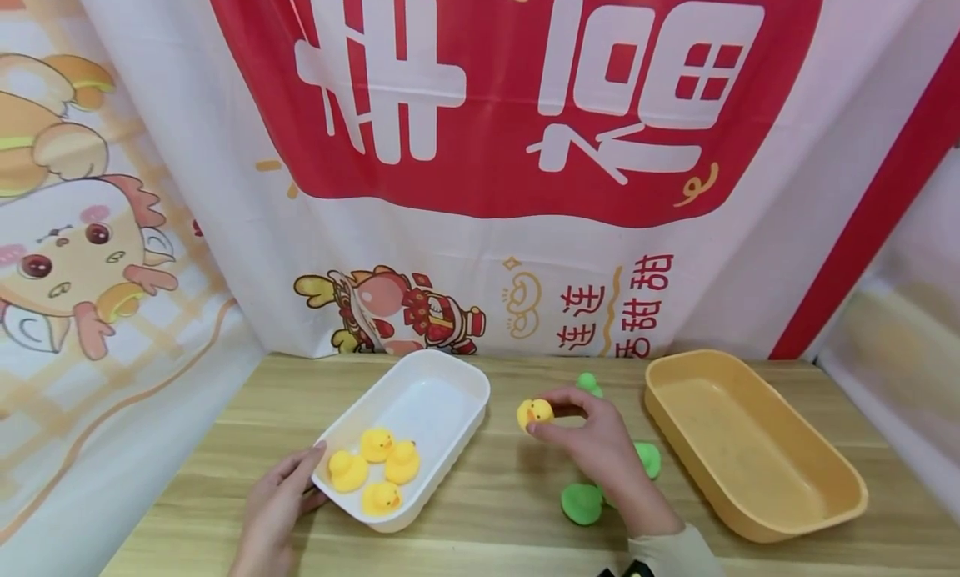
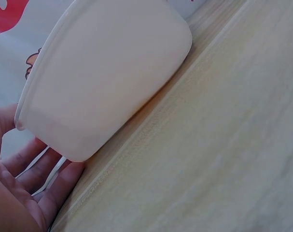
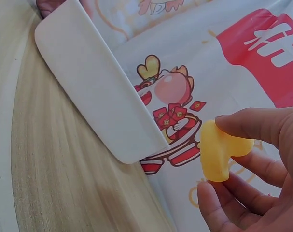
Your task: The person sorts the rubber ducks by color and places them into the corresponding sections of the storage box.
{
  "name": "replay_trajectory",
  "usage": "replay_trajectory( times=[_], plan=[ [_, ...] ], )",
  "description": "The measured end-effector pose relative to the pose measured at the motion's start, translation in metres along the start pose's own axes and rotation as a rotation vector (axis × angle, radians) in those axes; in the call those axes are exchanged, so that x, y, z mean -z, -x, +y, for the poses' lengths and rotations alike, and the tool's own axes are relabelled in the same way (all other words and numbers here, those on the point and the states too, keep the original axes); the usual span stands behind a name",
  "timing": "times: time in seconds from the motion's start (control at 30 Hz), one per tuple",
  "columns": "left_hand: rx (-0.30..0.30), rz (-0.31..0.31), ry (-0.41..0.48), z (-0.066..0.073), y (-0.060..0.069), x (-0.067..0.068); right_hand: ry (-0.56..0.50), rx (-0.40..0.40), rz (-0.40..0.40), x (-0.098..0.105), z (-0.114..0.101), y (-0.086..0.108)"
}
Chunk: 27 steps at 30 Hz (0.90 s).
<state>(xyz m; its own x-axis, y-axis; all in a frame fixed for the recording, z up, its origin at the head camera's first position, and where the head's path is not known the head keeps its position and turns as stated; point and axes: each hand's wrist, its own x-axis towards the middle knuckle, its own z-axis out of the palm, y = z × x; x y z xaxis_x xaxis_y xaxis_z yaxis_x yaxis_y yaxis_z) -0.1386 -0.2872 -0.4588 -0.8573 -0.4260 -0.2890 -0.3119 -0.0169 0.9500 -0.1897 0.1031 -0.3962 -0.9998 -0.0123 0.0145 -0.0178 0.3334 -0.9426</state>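
Note:
My right hand (image 1: 596, 439) pinches a yellow rubber duck (image 1: 535, 412) between thumb and fingers, held above the table just right of the white plastic tub (image 1: 472, 385). The right wrist view shows the same yellow duck (image 3: 215, 152) side-on at the fingertips. Inside the tub's near end sit several yellow ducks (image 1: 348, 471). My left hand (image 1: 277, 502) grips the tub's near left corner, thumb at the rim and fingers against the outer wall (image 2: 103, 87). Green toy ducks (image 1: 582, 504) lie on the table around and below my right forearm, which partly hides them.
An orange-yellow tub (image 1: 757, 444) stands on the right of the wooden table (image 1: 480, 552), with no ducks inside. A white and red printed cloth (image 1: 495, 202) hangs behind the table's far edge, and another printed cloth (image 1: 90, 377) covers the left side.

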Motion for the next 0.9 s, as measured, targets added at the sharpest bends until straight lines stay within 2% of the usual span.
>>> replay_trajectory(
  times=[0.4,0.67,0.9],
  plan=[
    [0.02,0.003,-0.003,-0.0002,0.0033,-0.0005,0.006,-0.034,-0.029,0.0014,0.0076,-0.0034],
    [0.026,0.012,-0.001,-0.0008,0.0025,0.0034,0.029,-0.022,-0.053,-0.0026,0.0045,-0.0036],
    [0.017,0.02,-0.014,0.0003,0.0042,0.0001,0.013,-0.036,-0.066,-0.005,-0.0013,-0.0063]
  ],
)
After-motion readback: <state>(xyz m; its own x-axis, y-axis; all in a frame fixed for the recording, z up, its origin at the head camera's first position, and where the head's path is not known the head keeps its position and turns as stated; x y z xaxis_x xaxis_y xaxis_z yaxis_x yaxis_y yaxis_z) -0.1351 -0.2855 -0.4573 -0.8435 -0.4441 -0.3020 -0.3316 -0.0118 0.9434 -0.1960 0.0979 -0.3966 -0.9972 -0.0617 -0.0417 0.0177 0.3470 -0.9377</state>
